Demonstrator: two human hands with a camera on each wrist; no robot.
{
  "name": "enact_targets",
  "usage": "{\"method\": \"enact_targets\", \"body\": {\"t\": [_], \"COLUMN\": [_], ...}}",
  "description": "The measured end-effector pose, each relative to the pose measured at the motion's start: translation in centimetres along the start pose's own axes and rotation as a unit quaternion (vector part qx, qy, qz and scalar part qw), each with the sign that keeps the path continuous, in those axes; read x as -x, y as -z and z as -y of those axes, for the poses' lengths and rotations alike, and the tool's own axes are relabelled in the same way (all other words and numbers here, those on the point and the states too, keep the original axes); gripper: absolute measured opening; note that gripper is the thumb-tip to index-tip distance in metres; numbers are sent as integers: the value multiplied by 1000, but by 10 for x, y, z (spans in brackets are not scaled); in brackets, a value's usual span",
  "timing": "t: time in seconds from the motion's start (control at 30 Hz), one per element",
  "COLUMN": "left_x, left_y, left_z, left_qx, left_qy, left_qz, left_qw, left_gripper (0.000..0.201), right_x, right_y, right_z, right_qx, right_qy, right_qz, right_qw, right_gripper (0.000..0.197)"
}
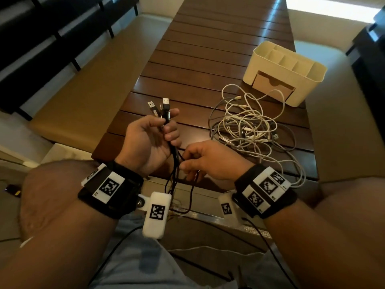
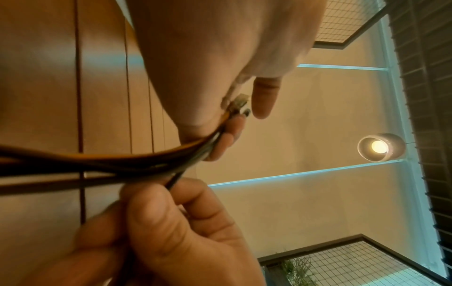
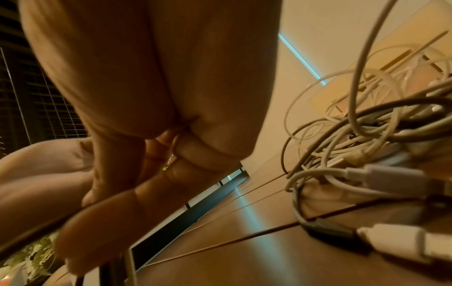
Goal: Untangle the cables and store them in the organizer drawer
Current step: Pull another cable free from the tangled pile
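Note:
My left hand [image 1: 154,136] grips a bundle of black cables [image 1: 166,115] upright above the table's near edge, their USB plugs sticking up past the fingers. The same black cables [image 2: 137,162] run across the left wrist view, under my left hand [image 2: 220,120]. Just to the right and lower, my right hand [image 1: 200,161] pinches the hanging black strands; it shows as my right hand [image 2: 159,222] in the left wrist view. A tangle of white cables [image 1: 250,126] lies on the table, seen close as white cables [image 3: 367,135]. The cream organizer [image 1: 312,80] has its drawer [image 1: 270,86] pulled partly out.
The slatted wooden table [image 1: 208,49] stretches away between beige benches [image 1: 83,97]. Some white cable strands hang over the table's near right edge. My lap is below the hands, with thin leads running across it.

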State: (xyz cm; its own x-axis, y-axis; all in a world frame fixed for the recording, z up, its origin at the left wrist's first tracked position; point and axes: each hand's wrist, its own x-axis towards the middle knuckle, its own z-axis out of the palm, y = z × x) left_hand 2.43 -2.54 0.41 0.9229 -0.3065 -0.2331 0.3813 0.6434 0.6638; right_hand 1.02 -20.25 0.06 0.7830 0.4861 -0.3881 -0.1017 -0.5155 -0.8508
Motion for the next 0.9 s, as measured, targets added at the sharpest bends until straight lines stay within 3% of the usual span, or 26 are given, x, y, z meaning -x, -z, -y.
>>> {"method": "enact_targets", "body": {"t": [0.07,0.3,0.5,0.6,0.9], "left_x": [-4,-11,-11,-12,-5], "left_y": [8,23,28,27,23], "left_z": [4,18,42,50,63], "left_qx": [9,-56,-160,-207,-301], "left_qy": [1,-3,32,45,36], "left_qz": [22,28,72,75,111], "left_qw": [1000,998,984,974,946], "left_gripper": [49,38,18,14,13], "right_x": [-2,0,0,-4,-9], "right_y": [3,25,36,26,8], "right_z": [-4,-7,-1,-1,-5], "right_qx": [8,122,-6,-10,116], "right_qy": [-2,-24,81,99,142], "right_qz": [-12,-19,-207,-180,-136], "right_qw": [1000,992,975,979,973], "right_gripper": [13,33,39,47,45]}}
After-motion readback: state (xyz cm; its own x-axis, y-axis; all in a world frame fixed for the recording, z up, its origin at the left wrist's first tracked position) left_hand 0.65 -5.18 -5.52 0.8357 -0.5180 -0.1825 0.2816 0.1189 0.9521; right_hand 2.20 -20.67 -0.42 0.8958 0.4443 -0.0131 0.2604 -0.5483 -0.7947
